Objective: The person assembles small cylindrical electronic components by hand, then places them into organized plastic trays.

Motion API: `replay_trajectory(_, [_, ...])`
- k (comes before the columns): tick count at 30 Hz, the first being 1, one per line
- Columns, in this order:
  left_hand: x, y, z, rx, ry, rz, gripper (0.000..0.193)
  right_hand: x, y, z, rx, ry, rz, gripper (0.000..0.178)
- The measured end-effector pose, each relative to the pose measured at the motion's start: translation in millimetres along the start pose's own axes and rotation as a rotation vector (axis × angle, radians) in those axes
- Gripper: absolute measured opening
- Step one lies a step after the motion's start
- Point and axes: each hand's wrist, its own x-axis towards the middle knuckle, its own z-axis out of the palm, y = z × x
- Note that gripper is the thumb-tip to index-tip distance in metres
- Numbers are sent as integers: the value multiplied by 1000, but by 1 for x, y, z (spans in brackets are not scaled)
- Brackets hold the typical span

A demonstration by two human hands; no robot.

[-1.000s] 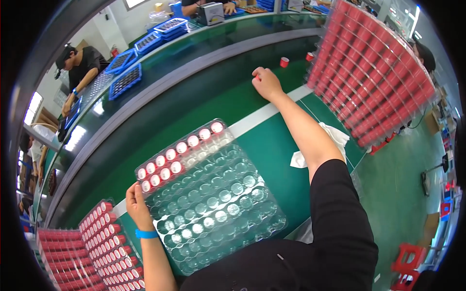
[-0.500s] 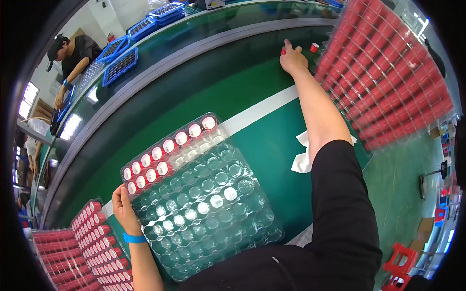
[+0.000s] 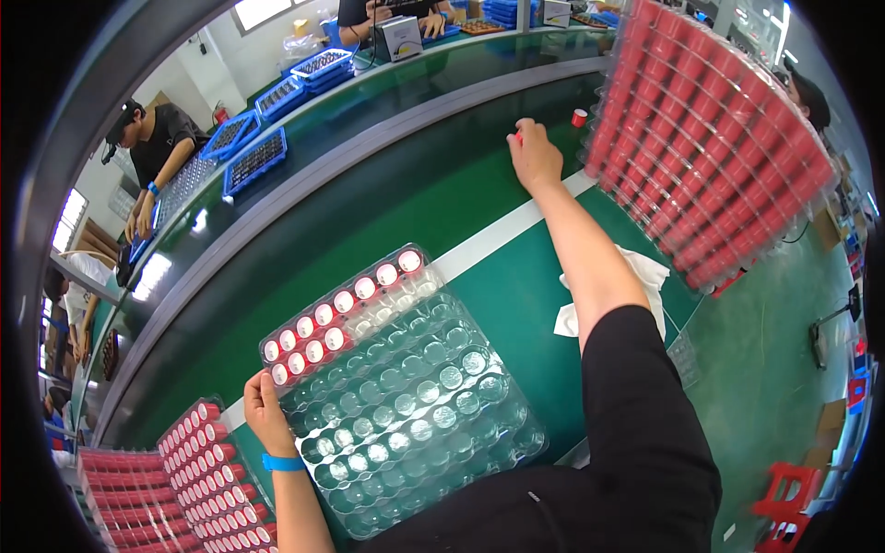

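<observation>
A clear plastic tray (image 3: 429, 369) with round pockets lies tilted in front of me. Red cylinders with white round tops (image 3: 343, 301) fill its far row and the left part of the second row; the other pockets hold none. Fingers of my left hand (image 3: 265, 415) pinch the tray's left edge near those rows. My right hand (image 3: 536, 158) is stretched out over the green belt, fingers curled on a small red cylinder, mostly hidden by them. A single red cylinder (image 3: 579, 118) stands just right of that hand.
Tall stacked trays of red cylinders (image 3: 714, 138) rise at the right; more filled trays (image 3: 217, 479) stand at lower left. A white cloth (image 3: 645, 276) lies under my right forearm. Beyond a metal rail (image 3: 369, 120) are blue trays (image 3: 255, 161) and co-workers.
My right hand has drawn back a little toward me, its fingers more curled. The whole view has shifted, showing more of the far side. My left hand keeps its hold on the tray.
</observation>
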Motion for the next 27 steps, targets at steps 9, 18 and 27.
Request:
replay_trajectory(9, [2, -8, 1, 10, 35, 50, 24, -84, -71, -27, 522, 52, 8, 37])
replay_trajectory(18, [8, -19, 4, 49, 79, 161, 31, -88, -119, -65, 982, -220, 526, 29])
replay_trajectory(27, [16, -18, 16, -6, 88, 146, 33, -204, -80, -107, 1071, -84, 503, 31])
